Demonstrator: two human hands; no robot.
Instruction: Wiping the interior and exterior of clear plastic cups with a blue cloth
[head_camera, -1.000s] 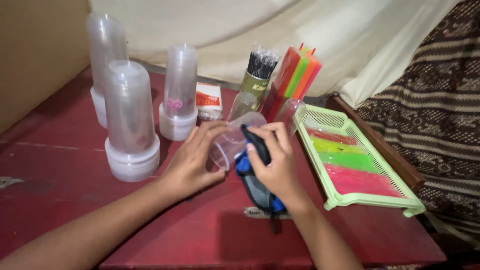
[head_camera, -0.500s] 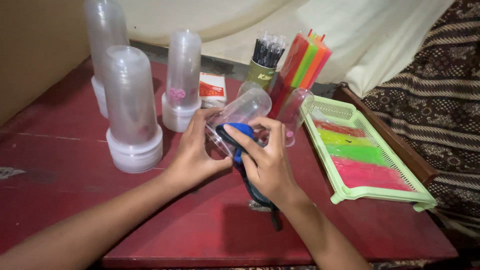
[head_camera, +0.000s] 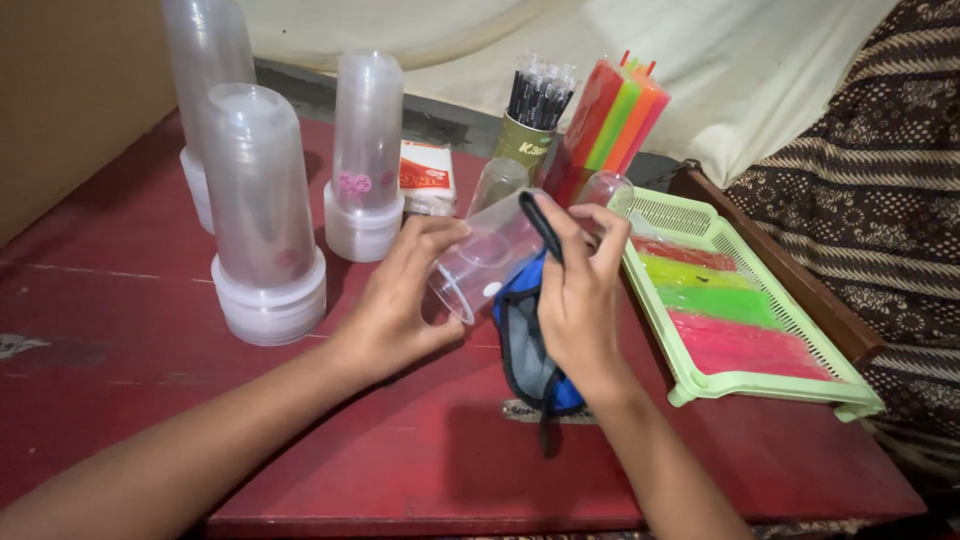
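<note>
On the worn red table (head_camera: 120, 400), left hand (head_camera: 395, 305) grips clear cup (head_camera: 485, 262); right hand (head_camera: 580, 300) grips black pen (head_camera: 541, 224).

Stacked clear cups (head_camera: 262, 215), bundled straws (head_camera: 610, 120), green tray (head_camera: 770, 380) on red table (head_camera: 130, 400)

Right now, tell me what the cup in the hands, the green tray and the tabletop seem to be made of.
Clear cup: thin transparent plastic, glossy; the table shows through it.
Green tray: moulded plastic, pale matte green, with a slotted rim.
Tabletop: probably painted wood; the red coat is scuffed and chipped.
</note>
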